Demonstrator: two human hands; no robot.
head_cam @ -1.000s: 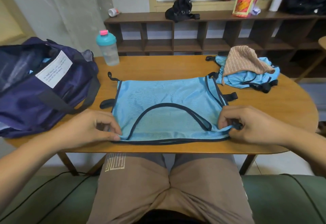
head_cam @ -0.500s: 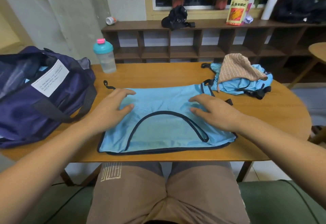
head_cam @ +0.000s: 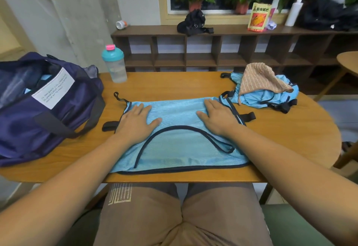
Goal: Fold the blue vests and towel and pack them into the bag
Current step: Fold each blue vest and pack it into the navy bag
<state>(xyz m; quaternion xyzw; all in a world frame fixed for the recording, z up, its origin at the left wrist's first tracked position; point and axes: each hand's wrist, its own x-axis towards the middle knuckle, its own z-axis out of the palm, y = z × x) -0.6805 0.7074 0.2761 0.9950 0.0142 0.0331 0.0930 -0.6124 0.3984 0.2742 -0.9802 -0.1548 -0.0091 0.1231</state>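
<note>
At the near edge of the table (head_cam: 174, 82) lay the vest (head_cam: 180, 148), left hand (head_cam: 135, 121) and right hand (head_cam: 219, 119) pressed flat on it, apart, gripping nothing. Smoothing would best sweep outward so no crease got folded in. Its mesh was light blue, piped dark. The bag (head_cam: 48, 119) sat at the table's left end.

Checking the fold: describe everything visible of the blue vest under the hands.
The blue vest is light-blue mesh-like fabric with dark binding, a curved dark-edged opening and black straps at both sides. It lies flat on the table, near its front edge. The left hand and right hand press flat on its far half.
</note>
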